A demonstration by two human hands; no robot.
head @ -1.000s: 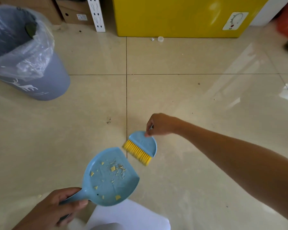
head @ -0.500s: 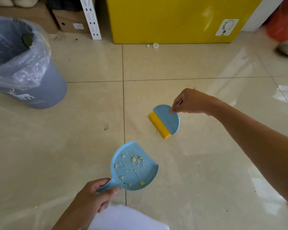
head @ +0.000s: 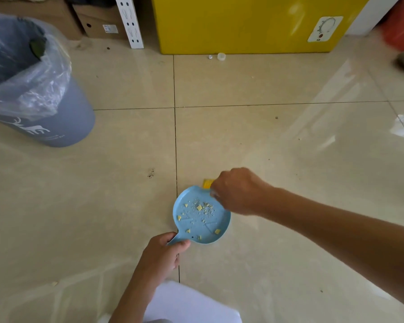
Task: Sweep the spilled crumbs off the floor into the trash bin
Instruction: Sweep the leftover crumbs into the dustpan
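A: Near the floor's [head: 103,206] middle grout line, left hand [head: 160,255] is wrapped round the stub handle of the blue dustpan [head: 202,217], thumb on top. Firm hold.

B: Right hand [head: 237,192]?

A: Clenched at the pan's far edge, covering nearly all of the brush [head: 207,183]; only a sliver of yellow bristle shows. Can't see the finger placement, but I'd call it grasping the brush.

B: How does the pan handle?

A: Looks like thin rigid plastic, so light and stiff, probably a bit slick. The handle is the only sensible grip. It needs keeping level, since the front lip is open and a tilt would likely dump the load.

B: Load?

A: Crumbs [head: 199,208]: small yellow squares plus pale grit, scattered loosely across the pan's flat bed (nothing sticks, I'd guess). Light, dry, liable to slide or blow off.

B: Bin?

A: Grey trash bin [head: 56,127], clear liner bag draped over the rim, well apart toward the floor's far-left corner. One stray speck near the left edge of the floor; can't tell if it's a crumb.
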